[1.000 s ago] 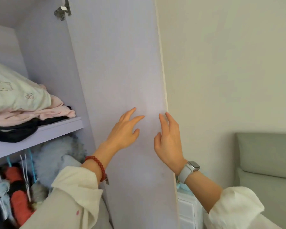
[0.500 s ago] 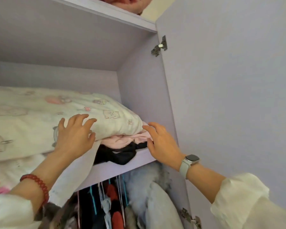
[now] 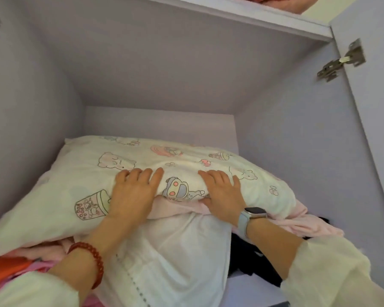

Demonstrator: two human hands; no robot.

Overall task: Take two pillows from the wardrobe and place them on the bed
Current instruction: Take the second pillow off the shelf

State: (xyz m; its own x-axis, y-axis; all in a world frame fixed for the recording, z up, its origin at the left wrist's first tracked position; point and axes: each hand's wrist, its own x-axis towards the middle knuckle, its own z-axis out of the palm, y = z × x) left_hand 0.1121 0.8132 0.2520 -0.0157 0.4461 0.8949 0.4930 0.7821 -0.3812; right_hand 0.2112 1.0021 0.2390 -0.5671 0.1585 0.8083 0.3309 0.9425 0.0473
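Both hands on the cartoon-print pillow in the wardrobe

The left hand [image 3: 134, 193] lies fingers together over the cartoon-print pillow [image 3: 142, 165], thumb hidden beneath; the right hand [image 3: 222, 191] clasps its front edge likewise; the pillow tops a stack on the shelf, a white pillow [image 3: 175, 251] below.

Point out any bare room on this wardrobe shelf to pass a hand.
Bare shelf board shows at the front right, beside the black clothes. There is open air above the cartoon pillow up to the shelf above. Left and centre are crowded: pillows, pink bedding, both hands.
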